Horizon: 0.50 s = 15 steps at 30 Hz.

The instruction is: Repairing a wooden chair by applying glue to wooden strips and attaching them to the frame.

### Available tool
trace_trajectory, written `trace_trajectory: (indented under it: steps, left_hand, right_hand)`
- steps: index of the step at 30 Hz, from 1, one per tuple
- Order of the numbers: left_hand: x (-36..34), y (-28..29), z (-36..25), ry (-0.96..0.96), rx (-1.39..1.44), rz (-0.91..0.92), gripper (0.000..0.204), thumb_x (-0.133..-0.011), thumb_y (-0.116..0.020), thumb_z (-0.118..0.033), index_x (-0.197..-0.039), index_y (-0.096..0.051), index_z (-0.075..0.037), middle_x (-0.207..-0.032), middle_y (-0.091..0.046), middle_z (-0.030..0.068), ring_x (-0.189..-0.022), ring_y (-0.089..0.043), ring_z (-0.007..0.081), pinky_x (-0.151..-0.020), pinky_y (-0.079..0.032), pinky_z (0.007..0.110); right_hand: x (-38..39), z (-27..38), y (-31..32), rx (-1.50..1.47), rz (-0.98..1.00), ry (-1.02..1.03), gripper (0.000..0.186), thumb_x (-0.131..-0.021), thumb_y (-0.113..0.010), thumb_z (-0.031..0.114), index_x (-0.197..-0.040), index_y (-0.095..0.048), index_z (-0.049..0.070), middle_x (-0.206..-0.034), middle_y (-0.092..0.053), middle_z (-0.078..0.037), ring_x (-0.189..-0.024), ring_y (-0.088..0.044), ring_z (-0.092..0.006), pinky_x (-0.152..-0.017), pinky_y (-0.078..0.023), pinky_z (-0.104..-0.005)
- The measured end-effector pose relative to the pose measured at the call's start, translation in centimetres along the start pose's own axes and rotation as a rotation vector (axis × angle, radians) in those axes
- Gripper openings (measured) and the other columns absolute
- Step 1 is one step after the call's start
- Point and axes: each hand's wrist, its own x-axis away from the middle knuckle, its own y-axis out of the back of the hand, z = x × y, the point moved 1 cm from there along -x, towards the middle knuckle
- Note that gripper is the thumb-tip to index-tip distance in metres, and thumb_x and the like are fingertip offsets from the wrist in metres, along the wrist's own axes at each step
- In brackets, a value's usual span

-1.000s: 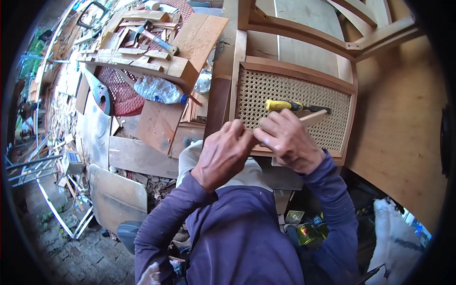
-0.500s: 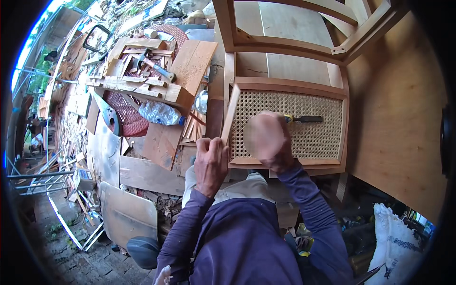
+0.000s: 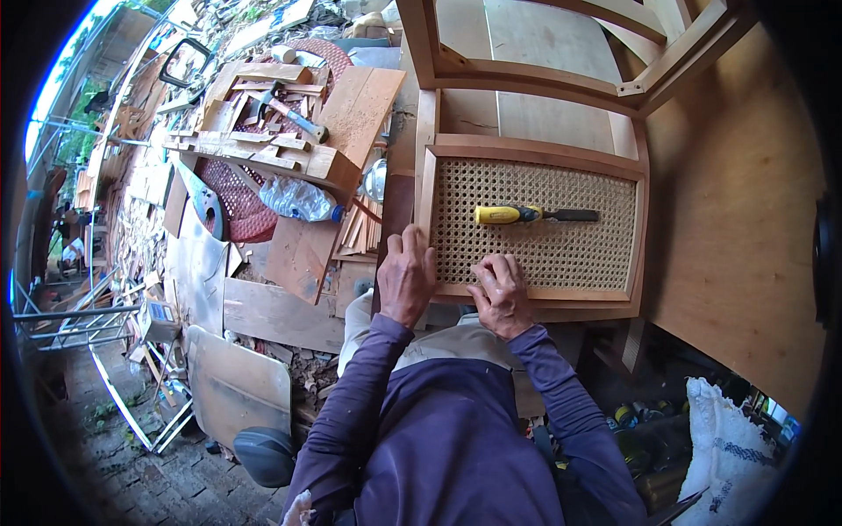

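Note:
A cane panel (image 3: 553, 250) in a wooden frame (image 3: 535, 145) lies in front of me. My left hand (image 3: 408, 270) has its fingers curled on the left side strip (image 3: 424, 188) at the lower-left corner. My right hand (image 3: 498, 294) is closed at the near edge, right of my left; whatever is between its fingertips is hidden. A chisel (image 3: 509, 215) with a yellow and black handle lies crosswise on the cane, above both hands, its blade pointing right.
An open wooden framework (image 3: 535, 70) stands behind the panel, beside a plywood sheet (image 3: 737, 245) on the right. At left lie board offcuts (image 3: 351, 123), a hammer (image 3: 303, 123), a plastic bottle (image 3: 298, 200) and a leaning board (image 3: 237, 386). A white sack (image 3: 719, 447) is at lower right.
A second ago both hands held a light strip slanting over the cane; now a strip lies along the left side. My hands have parted slightly, and my right hand has dropped to the near edge.

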Motion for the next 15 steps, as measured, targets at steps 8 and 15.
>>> trace_trajectory:
  steps: [8,15]
  left_hand:
    - [-0.7,-0.3,-0.4,0.035,-0.086,0.048,0.064,-0.095,-0.076,-0.019,-0.155,-0.053,-0.019,-0.095,-0.060,0.0177,-0.078,-0.067,0.0371,-0.067,-0.057,0.050]
    - [0.4,-0.6,0.0,-0.003,-0.108,0.089,0.073,-0.096,-0.075,-0.020,-0.164,-0.048,-0.022,-0.093,-0.058,0.0168,-0.075,-0.066,0.0361,-0.067,-0.056,0.048]
  right_hand:
    - [0.6,0.4,-0.1,0.023,0.039,0.022,0.038,-0.077,-0.085,0.011,-0.112,-0.073,0.003,-0.113,-0.062,-0.010,-0.108,-0.059,-0.0333,-0.096,-0.050,-0.0468]
    - [2.2,0.4,-0.8,0.026,0.084,0.033,0.035,-0.079,-0.085,0.016,-0.110,-0.075,0.006,-0.112,-0.063,-0.009,-0.109,-0.059,-0.0321,-0.097,-0.048,-0.0456]
